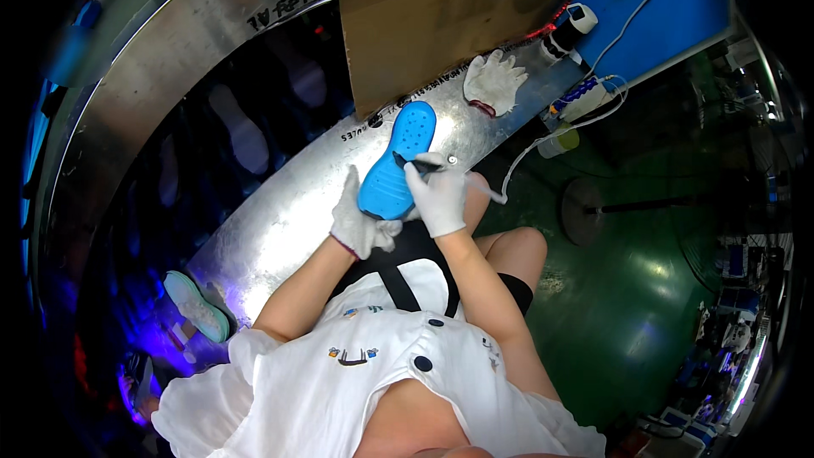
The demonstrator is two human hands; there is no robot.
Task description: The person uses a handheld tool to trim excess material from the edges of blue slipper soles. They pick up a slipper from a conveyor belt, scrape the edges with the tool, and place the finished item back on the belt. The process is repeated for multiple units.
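Observation:
A bright blue shoe sole [413,129], dotted with small holes toward its far end, is tilted over the metal bench edge in front of me. My left hand [359,222], in a white knit glove, grips its near end from the left and below. My right hand [439,200], also gloved, closes around a slim black tool [419,164], with its tip at the sole's right side near the middle. The tool's exact kind cannot be made out. A pale hose [490,190] passes close to my right wrist.
A spare white glove [493,82] lies on the metal bench [270,229], beside a brown cardboard sheet [432,30]. Left of them, several pale soles [239,129] rest in a dark recess. A mint-edged sole [197,305] sits at lower left. A round-based stand [582,210] is at right.

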